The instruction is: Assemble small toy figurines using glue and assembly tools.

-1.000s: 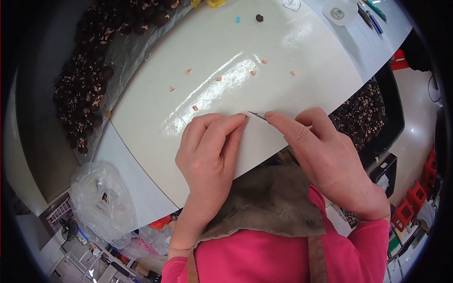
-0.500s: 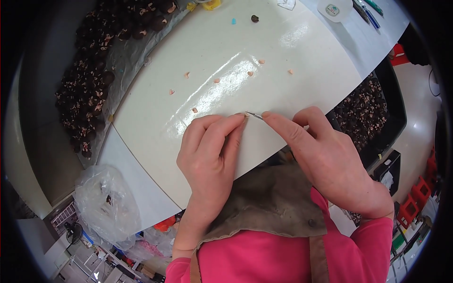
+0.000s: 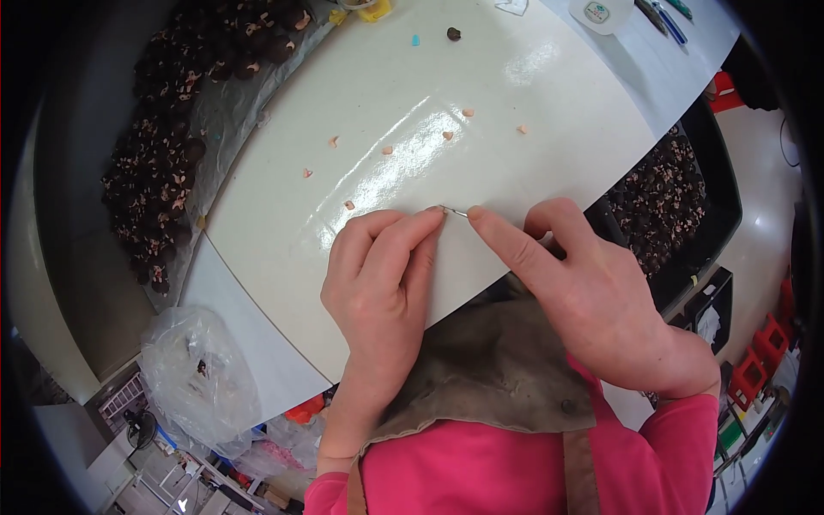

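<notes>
My left hand [image 3: 373,266] is closed in a pinch at the near part of the white board [image 3: 549,172]. Whatever lies between its fingertips is too small to make out. From the right, my right hand [image 3: 592,292] grips a thin, pointed metal tool [image 3: 457,211]. The tool's tip meets the left fingertips, while its rear part is hidden in the right hand. Beyond my hands several small pale pink pieces lie scattered on the board, one of them [image 3: 349,205] just past the left knuckles.
A dark heap with pink bits [image 3: 163,129] lies at the left beside plastic sheeting. Similar pieces fill a black tray [image 3: 730,193] at the right. A clear plastic bag [image 3: 197,369] hangs at lower left. Pens [image 3: 669,21] and a white lidded container [image 3: 596,15] are at far right.
The whole view has shifted slightly. My right hand has come a little nearer the left, and less of the tool shows between them. Both hands keep their grip.
</notes>
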Demonstrator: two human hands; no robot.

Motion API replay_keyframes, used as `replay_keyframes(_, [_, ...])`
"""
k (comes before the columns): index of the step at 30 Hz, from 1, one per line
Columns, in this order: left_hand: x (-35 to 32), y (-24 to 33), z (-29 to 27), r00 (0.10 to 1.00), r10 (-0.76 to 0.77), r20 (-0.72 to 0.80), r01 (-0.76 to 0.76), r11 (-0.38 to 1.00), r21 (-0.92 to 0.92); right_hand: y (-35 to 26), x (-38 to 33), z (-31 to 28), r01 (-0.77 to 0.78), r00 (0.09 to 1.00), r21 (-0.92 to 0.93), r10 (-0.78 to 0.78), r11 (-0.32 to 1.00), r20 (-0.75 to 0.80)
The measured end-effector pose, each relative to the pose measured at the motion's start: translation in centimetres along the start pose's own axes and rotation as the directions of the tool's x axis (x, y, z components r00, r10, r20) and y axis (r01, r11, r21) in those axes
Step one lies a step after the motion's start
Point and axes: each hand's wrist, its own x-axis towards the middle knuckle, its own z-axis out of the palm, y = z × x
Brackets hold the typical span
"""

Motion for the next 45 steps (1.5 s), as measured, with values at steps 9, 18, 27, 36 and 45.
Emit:
replay_keyframes(9, [0.0,-0.1,0.4,1.0,0.028,-0.007,-0.028,0.999,0.022,0.0,-0.1,0.3,0.006,1.0,-0.024,-0.007,1.0,-0.027])
replay_keyframes(18, [-0.1,0.0,0.4,0.999,0.04,-0.034,-0.041,0.999,-0.018,-0.3,-0.3,0.6,0.024,0.996,-0.072,-0.03,0.997,-0.084])
replay_keyframes(27, [-0.5,0.3,-0.5,0.994,0.104,-0.039,-0.102,0.994,0.029,-1.0,-1.0,0.6,0.048,0.985,-0.12,-0.067,0.992,-0.16])
replay_keyframes(36, [-1.1,0.8,-1.1,0.987,0.131,-0.091,-0.128,0.991,0.04,-2.0,-2.0,0.9,0.04,0.979,-0.132,-0.066,0.99,-0.193])
replay_keyframes(45, [-1.0,1.4,-1.2,0.982,0.159,-0.102,-0.153,0.986,0.066,-2.0,-2.5,0.5,0.008,0.98,-0.074,-0.022,0.997,-0.196])
